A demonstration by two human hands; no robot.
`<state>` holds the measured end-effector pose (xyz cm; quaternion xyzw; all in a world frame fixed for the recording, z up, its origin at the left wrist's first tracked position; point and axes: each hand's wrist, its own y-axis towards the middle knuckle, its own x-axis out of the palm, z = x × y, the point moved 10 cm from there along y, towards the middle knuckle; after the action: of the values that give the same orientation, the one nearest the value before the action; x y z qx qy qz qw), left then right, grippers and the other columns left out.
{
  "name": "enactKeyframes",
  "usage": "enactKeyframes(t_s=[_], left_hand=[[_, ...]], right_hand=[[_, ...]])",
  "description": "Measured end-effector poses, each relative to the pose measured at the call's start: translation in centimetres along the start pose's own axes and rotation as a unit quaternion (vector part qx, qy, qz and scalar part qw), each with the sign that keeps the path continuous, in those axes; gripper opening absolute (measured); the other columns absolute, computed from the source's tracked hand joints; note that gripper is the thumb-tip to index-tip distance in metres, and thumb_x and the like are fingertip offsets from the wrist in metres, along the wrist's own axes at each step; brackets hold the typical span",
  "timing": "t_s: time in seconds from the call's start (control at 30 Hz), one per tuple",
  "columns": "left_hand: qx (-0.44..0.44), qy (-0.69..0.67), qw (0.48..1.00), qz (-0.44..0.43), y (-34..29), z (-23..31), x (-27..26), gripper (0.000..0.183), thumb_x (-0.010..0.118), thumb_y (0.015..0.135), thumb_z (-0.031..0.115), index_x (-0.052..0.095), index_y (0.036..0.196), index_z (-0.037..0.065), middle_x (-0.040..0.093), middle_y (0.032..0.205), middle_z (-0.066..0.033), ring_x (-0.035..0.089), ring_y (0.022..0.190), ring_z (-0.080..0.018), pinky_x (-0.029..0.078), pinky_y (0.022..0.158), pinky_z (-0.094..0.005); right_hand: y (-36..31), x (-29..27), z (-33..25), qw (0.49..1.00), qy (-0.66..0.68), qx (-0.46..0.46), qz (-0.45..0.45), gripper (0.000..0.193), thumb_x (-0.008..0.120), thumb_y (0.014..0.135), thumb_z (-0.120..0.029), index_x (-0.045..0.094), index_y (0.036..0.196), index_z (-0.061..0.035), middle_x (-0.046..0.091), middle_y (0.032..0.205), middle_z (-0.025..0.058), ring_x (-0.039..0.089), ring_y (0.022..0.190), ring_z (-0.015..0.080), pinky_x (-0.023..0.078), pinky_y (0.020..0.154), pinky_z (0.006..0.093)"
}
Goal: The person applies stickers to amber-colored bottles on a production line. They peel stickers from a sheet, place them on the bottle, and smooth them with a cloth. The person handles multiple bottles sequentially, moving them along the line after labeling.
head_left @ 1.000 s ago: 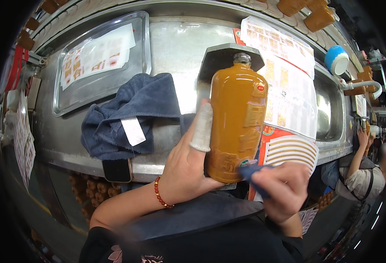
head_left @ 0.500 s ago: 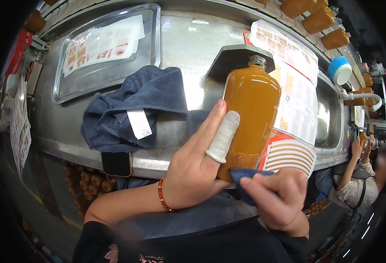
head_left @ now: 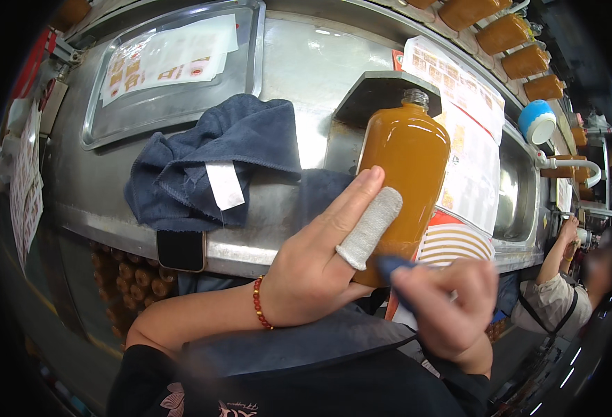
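Observation:
An amber-brown bottle [head_left: 410, 160] with a clear threaded neck leans at a slant, neck away from me, against or just in front of a dark angular block [head_left: 365, 89]. My left hand [head_left: 313, 271] holds its lower left side, fingers stretched along the glass; one finger wears a pale knitted sleeve [head_left: 372, 226]. At the bottle's base, my right hand [head_left: 459, 306] pinches a dark blue cloth [head_left: 391, 267] against the lower right corner; motion blurs it slightly. A larger blue-grey towel [head_left: 215, 153] with a white tag lies crumpled to the left.
A metal tray [head_left: 259, 42] bearing printed sheets [head_left: 170, 59] stands at far left. A phone [head_left: 181, 250] rests at the bench's front edge. Right of the bottle are printed sheets [head_left: 469, 153], a sink [head_left: 518, 198] and a white tap [head_left: 570, 164]. Another person [head_left: 563, 285] works at far right.
My right hand has moved slightly with the cloth, still at the bottle's base. My left fingers and the bottle have shifted a little to the right in view.

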<state>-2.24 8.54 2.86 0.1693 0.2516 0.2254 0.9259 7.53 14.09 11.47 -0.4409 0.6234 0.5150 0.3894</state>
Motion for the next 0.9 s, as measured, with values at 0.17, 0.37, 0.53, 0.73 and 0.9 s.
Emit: enactKeyframes(t_s=[0.17, 0.37, 0.53, 0.73, 0.9], left_hand=[[-0.061, 0.036, 0.997, 0.012, -0.5, -1.5, 0.4, 0.099, 0.09, 0.074, 0.018, 0.038, 0.154, -0.009, 0.024, 0.167, -0.0314, 0.038, 0.151, -0.0454, 0.039, 0.121, -0.0457], [-0.083, -0.033, 0.996, 0.009, -0.1, -2.4, 0.9, 0.095, 0.088, 0.075, 0.018, 0.04, 0.152, -0.012, 0.022, 0.167, -0.0342, 0.039, 0.149, -0.0475, 0.038, 0.121, -0.0475], [-0.034, 0.017, 0.999, 0.02, 0.0, -1.0, 0.4, 0.086, 0.085, 0.072, 0.011, 0.048, 0.146, -0.014, 0.027, 0.165, -0.0343, 0.04, 0.148, -0.0468, 0.04, 0.12, -0.0467], [-0.015, 0.025, 0.999, 0.034, 0.1, -0.4, 0.2, 0.083, 0.083, 0.071, 0.008, 0.051, 0.144, -0.014, 0.032, 0.162, -0.0342, 0.041, 0.148, -0.0471, 0.042, 0.119, -0.0465], [-0.03, 0.018, 0.999, 0.022, -0.2, -0.7, -0.1, 0.085, 0.082, 0.071, 0.007, 0.049, 0.146, -0.013, 0.033, 0.162, -0.0334, 0.041, 0.148, -0.0465, 0.042, 0.119, -0.0461]], right_hand=[[-0.1, -0.5, 1.6, 0.997, -0.064, 0.043, 0.023, 0.046, 0.078, 0.067, -0.005, 0.082, 0.112, -0.0108, 0.064, 0.084, -0.0011, 0.054, 0.071, 0.0158, 0.041, 0.062, 0.0319], [0.8, -0.1, 0.1, 0.998, -0.058, -0.006, -0.012, 0.049, 0.079, 0.061, -0.006, 0.082, 0.11, -0.0113, 0.066, 0.086, -0.0008, 0.054, 0.071, 0.015, 0.039, 0.06, 0.0301], [0.9, -0.5, 0.7, 0.998, -0.063, 0.009, 0.013, 0.045, 0.077, 0.063, -0.008, 0.082, 0.108, -0.0104, 0.065, 0.086, -0.0008, 0.053, 0.07, 0.0161, 0.042, 0.062, 0.0302], [1.8, -0.3, 0.4, 0.998, -0.052, -0.027, -0.021, 0.042, 0.075, 0.069, -0.01, 0.08, 0.111, -0.0093, 0.068, 0.09, 0.0001, 0.055, 0.069, 0.0137, 0.04, 0.058, 0.0282], [1.7, 0.4, 0.2, 0.999, -0.01, -0.042, -0.032, 0.045, 0.077, 0.069, -0.009, 0.08, 0.114, -0.0099, 0.069, 0.092, 0.0001, 0.056, 0.07, 0.0135, 0.041, 0.059, 0.0283]])
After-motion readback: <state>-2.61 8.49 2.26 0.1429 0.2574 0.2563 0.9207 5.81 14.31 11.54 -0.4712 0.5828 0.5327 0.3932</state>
